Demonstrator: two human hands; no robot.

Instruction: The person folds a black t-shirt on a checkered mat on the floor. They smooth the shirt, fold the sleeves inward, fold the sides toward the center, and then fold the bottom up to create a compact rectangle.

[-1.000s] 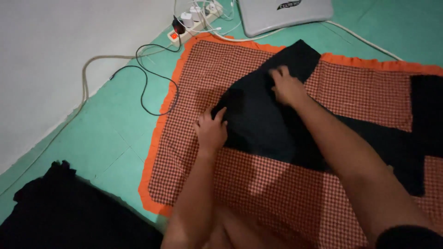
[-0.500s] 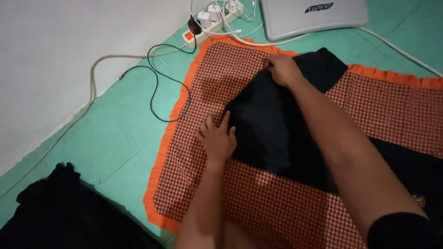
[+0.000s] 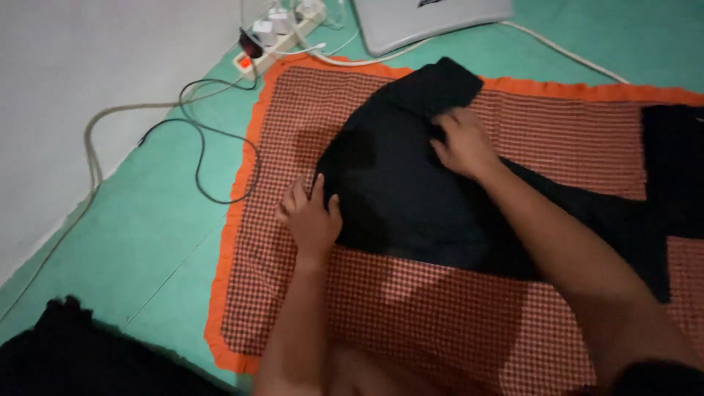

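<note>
A black garment (image 3: 411, 191) lies spread on a red-checked cloth with an orange border (image 3: 440, 323). My left hand (image 3: 311, 217) rests flat at the garment's near left edge, fingers apart, pressing on cloth and garment. My right hand (image 3: 462, 143) sits on the garment's upper part, its fingers curled into a fold of the black fabric below the far corner (image 3: 440, 81). More black fabric (image 3: 671, 161) extends to the right edge of the checked cloth.
A white power strip (image 3: 282, 33) with plugs lies at the far left corner, cables (image 3: 202, 147) looping over the green floor (image 3: 132, 242). A closed grey laptop (image 3: 433, 18) sits beyond the cloth. A dark heap of fabric (image 3: 81, 359) lies near left. A white wall (image 3: 73, 88) runs along the left.
My right hand has slid down from the garment's far corner onto its upper middle. My left hand stays at the near left edge. The view has shifted slightly.
</note>
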